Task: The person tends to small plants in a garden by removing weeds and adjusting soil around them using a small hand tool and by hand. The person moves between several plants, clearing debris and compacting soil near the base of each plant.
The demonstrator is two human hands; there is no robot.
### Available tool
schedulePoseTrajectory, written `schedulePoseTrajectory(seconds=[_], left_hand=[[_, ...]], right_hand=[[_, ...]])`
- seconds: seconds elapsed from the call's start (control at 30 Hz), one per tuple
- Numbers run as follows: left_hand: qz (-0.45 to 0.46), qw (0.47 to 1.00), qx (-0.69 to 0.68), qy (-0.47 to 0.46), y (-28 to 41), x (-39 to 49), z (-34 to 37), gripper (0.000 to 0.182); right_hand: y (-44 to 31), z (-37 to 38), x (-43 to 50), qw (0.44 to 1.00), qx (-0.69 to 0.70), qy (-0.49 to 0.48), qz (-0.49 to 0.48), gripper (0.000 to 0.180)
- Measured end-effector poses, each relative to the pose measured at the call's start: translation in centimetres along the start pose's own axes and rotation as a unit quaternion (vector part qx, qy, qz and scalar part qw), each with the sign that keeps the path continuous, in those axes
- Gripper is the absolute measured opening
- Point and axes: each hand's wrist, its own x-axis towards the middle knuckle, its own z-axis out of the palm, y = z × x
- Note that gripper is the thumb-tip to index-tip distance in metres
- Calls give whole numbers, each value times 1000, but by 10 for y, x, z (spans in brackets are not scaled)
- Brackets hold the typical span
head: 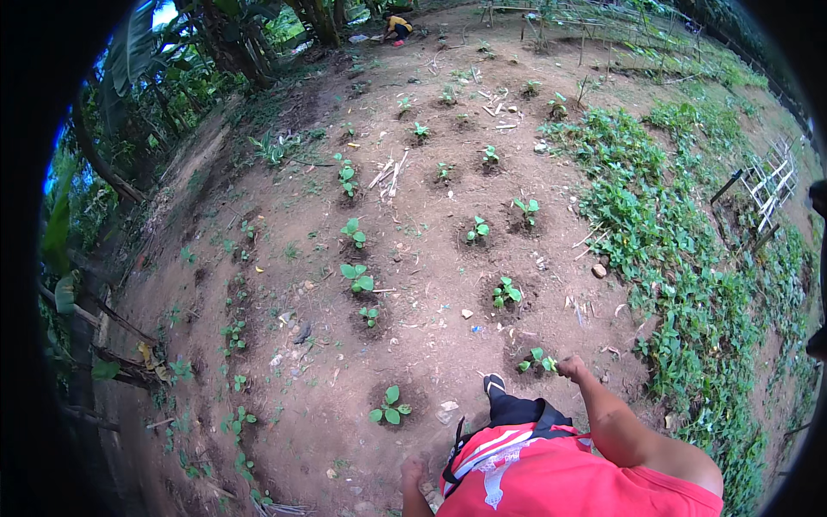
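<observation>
My right hand (570, 367) is out over the soil with its fingers curled, just right of a small leafy seedling (535, 360). Its fingers overlap or nearly meet the seedling's right leaf, and I cannot tell whether they grip anything. Down by my left side is my left hand (414, 470), blurred, its fingers not clear. Left of my body another young plant (390, 408) grows from a patch of dark soil. Farther ahead on the right-hand row stands one more seedling (506, 293).
Dense green vines (672, 258) spread along the right, beside a stick lattice (772, 181). Rows of seedlings run ahead, with split sticks (389, 176) between them. A stone (599, 271) lies near the vines. Far off, a person (398, 28) crouches near trees.
</observation>
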Motion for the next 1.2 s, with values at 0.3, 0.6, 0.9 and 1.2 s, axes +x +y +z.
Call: schedulePoseTrajectory(seconds=[0.3, 0.6, 0.9, 1.2], left_hand=[[63, 975, -213, -7, 325, -7, -32, 24], [317, 914, -199, -157, 622, -20, -13, 21], [534, 806, -248, -64, 767, 18, -50, 25], [598, 729, -329, -45, 891, 63, -161, 24]], right_hand=[[-61, -25, 61, 867, 472, -58, 149, 28], [-232, -41, 63, 793, 591, -110, 99, 19], [-434, -20, 69, 629, 708, -220, -235, 25], [-722, -4, -10, 559, 723, -405, -17, 28]])
